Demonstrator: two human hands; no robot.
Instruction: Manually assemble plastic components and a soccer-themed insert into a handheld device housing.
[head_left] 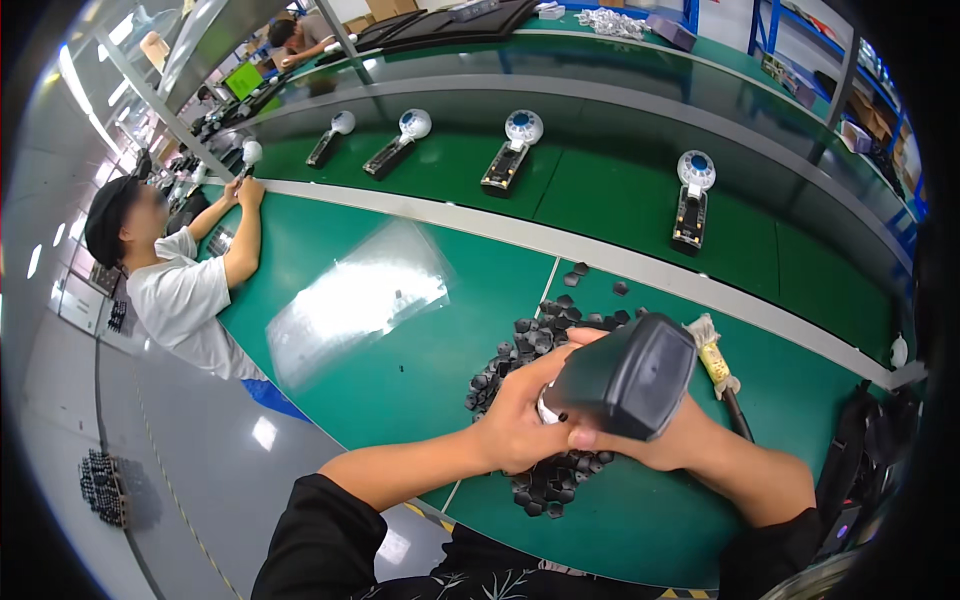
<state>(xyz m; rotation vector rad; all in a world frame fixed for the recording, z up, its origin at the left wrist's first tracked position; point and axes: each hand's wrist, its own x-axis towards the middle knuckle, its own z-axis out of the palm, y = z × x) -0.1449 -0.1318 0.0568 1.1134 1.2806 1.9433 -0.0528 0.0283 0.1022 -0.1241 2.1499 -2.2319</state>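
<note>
Both hands hold a black handheld device point(640, 375) with a blunt, boxy end, raised over the green table. My left hand point(518, 415) wraps round its left side, where a sliver of white shows by the palm. From the right, my right hand point(665, 440) grips it, with a thumb at the lower side; its other fingers are mostly hidden behind the device. Beneath the hands lies a heap of small black five-sided pieces point(545, 490), partly covered by them. A few loose pieces point(621, 289) lie beyond the heap.
Right of the device lies a stick-like tool point(713, 362) wrapped in yellow and white. A clear plastic sheet point(360, 295) covers part of the table at left. Several white-headed devices point(498, 165) rest along the green line ahead. A co-worker point(175, 270) stands at the left.
</note>
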